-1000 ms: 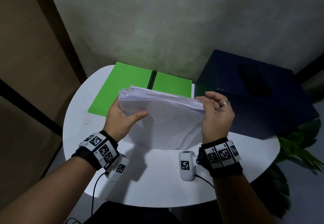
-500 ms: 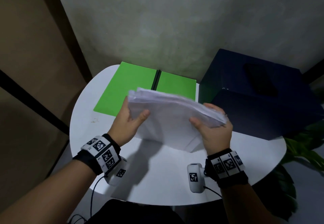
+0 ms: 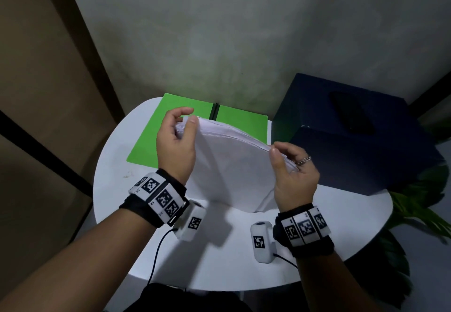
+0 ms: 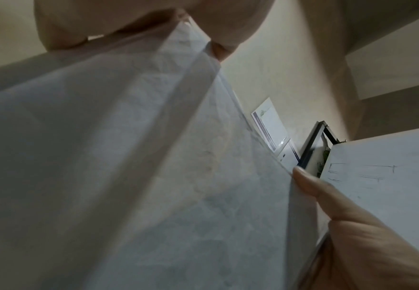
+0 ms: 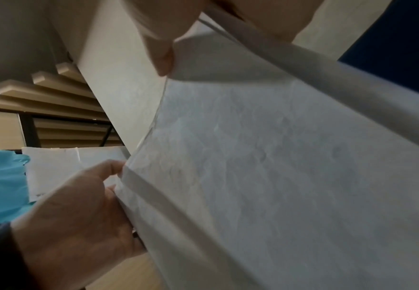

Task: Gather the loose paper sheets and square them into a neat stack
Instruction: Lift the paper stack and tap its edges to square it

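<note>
A bundle of white paper sheets (image 3: 234, 165) stands on edge over the round white table (image 3: 122, 165), its lower edge near the tabletop. My left hand (image 3: 180, 131) pinches the upper left corner between thumb and fingers. My right hand (image 3: 285, 158) pinches the upper right corner, a ring on one finger. The top edge bows upward between both hands. In the left wrist view the sheets (image 4: 129, 176) fill the frame, with my right hand (image 4: 327, 206) at their far edge. The right wrist view shows the crinkled sheets (image 5: 277, 157) and my left hand (image 5: 92, 196).
An open green folder (image 3: 170, 126) lies flat at the back left of the table, partly behind the sheets. A dark blue box (image 3: 353, 140) stands at the right, close to my right hand. A leafy plant (image 3: 419, 204) sits beyond the table's right edge.
The bundle went from lying tilted in my hands to standing upright. Both hands shifted up to its top corners, the left hand rising most.
</note>
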Available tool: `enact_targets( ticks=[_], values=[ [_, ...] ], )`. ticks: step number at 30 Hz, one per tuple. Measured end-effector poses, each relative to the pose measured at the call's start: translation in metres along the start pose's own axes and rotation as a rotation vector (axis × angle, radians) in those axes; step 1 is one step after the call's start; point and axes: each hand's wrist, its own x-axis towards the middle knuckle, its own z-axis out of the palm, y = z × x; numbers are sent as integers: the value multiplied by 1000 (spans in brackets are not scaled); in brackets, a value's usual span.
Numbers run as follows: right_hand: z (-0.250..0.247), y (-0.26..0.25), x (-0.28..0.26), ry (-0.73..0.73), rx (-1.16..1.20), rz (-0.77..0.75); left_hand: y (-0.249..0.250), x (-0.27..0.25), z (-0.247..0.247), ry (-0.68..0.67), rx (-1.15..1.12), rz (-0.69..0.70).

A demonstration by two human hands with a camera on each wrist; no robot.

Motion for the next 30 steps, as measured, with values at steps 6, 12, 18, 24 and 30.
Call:
enact_targets(
  ticks=[6,12,18,24,30],
  values=[
    [6,-1,2,60,41,7,2,3,10,26,52,8],
    [5,-3,2,-52,49,65,3,9,15,46,115,-35],
    [-4,9,0,-22,-71,93,1,20,16,52,119,-56],
    [-5,18,7,-12,-35,276,-21,24,-15,-388,-57,-94],
    [-10,2,17,-32,-9,114,-15,19,-25,-366,-39,-91]
  ],
)
